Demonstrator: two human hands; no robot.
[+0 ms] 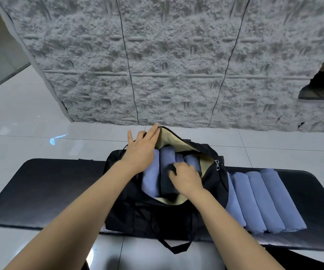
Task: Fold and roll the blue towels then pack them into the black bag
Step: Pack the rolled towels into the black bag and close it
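Blue towels (150, 178), each rolled into a cylinder, lie side by side inside the black bag (176, 217), their long axes running from near to far. The bag sits in the middle of a black mat (60, 188) and its top is unzipped, showing a beige lining (169, 139). A zipper pull (217, 165) hangs at the right end of the opening. Among the rolls in the bag, a dark blue roll (167, 187) lies just right of a paler one and touches it.

The right hand (186, 179) is inside the opening, its fingers curled over the dark blue roll and gripping it near the middle. The left hand (140, 151) reaches to the far left edge of the opening. Its fingers are straight and spread, pressing against the raised flap; it grips nothing.

Just right of the bag, a row of four rolled towels (264, 199) lies on the mat, each touching the next, the leftmost partly tucked under the bag's side. A black strap (176, 248) loops off the mat's near edge onto the pale tiled floor (21, 114). A rough grey wall (176, 55) stands beyond.
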